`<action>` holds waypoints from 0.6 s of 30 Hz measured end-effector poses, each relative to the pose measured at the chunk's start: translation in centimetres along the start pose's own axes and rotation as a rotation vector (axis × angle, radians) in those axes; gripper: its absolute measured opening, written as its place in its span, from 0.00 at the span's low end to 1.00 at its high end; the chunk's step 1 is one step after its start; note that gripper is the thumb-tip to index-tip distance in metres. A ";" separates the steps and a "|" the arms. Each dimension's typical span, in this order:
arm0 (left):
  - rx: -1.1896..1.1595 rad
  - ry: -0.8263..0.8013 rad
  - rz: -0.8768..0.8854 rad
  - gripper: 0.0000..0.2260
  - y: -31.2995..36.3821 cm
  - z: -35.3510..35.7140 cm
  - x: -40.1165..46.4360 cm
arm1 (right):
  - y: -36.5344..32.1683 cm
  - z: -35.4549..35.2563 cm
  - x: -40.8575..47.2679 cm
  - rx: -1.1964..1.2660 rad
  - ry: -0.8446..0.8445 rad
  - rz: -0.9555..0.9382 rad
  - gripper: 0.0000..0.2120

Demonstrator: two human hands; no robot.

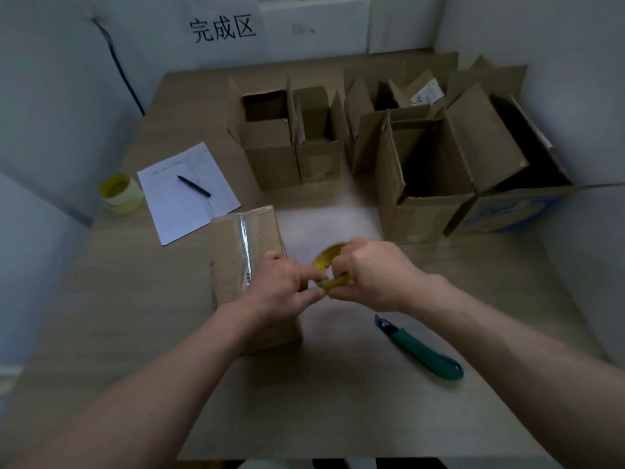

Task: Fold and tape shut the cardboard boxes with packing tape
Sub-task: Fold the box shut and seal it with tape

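Both hands were busy on the tape roll, held up just right of the closed box in the middle of the table. The right hand had its fingers curled round the roll, and the left hand was pinching at the roll's edge with thumb and forefinger. That box already had a strip of clear tape down its top seam. A green box cutter lay near the right forearm. Open boxes stood at the back, and a second tape roll sat beside a sheet of paper with a pen on it.
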State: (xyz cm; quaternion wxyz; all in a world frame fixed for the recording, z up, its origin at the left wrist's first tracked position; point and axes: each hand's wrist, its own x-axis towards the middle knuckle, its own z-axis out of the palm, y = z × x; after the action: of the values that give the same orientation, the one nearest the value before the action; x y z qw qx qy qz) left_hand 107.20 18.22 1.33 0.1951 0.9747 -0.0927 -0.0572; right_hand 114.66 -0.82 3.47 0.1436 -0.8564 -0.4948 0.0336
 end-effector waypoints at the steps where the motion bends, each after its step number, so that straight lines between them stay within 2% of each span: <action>1: -0.025 0.033 0.003 0.09 -0.1 0.1 -0.1 | 0.0 0.5 -0.7 0.038 0.056 0.001 0.12; 3: -0.042 0.096 -0.008 0.07 -0.3 0.3 -0.4 | 0.0 2.0 -3.0 0.174 0.256 0.088 0.16; 5: -0.098 0.155 -0.044 0.08 -0.6 0.5 -0.7 | 0.2 4.4 -6.8 0.268 0.422 0.302 0.22; 6: -0.136 0.175 -0.061 0.08 -0.7 0.6 -0.8 | 0.2 5.8 -9.0 0.236 0.386 0.447 0.24; 8: -0.190 0.193 -0.081 0.07 -0.6 0.8 -0.7 | 0.0 8.9 -13.2 0.100 0.078 0.733 0.28; 9: -0.211 0.195 -0.088 0.07 -0.6 0.9 -0.7 | -0.3 10.2 -14.9 0.030 -0.084 0.807 0.29; 10: -0.236 0.193 -0.094 0.08 -0.5 1.0 -0.6 | -0.6 11.3 -16.1 -0.014 -0.186 0.836 0.29; 12: -0.280 0.180 -0.101 0.09 -0.5 0.9 -0.6 | -1.0 12.3 -17.1 -0.005 -0.205 0.866 0.25; 15: -0.309 0.162 -0.096 0.06 -0.6 0.7 -0.6 | -2.4 11.8 -16.9 0.218 -0.041 0.905 0.19; 18: -0.302 0.166 -0.108 0.06 -0.4 0.6 -0.5 | -5.9 9.6 -15.3 0.479 0.179 0.726 0.13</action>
State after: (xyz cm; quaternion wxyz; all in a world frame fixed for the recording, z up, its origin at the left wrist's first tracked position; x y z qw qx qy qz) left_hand 106.69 18.47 0.61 0.3430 0.9392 -0.0143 0.0000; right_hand 100.03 -9.14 -5.34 0.3594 -0.9167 -0.1256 0.1214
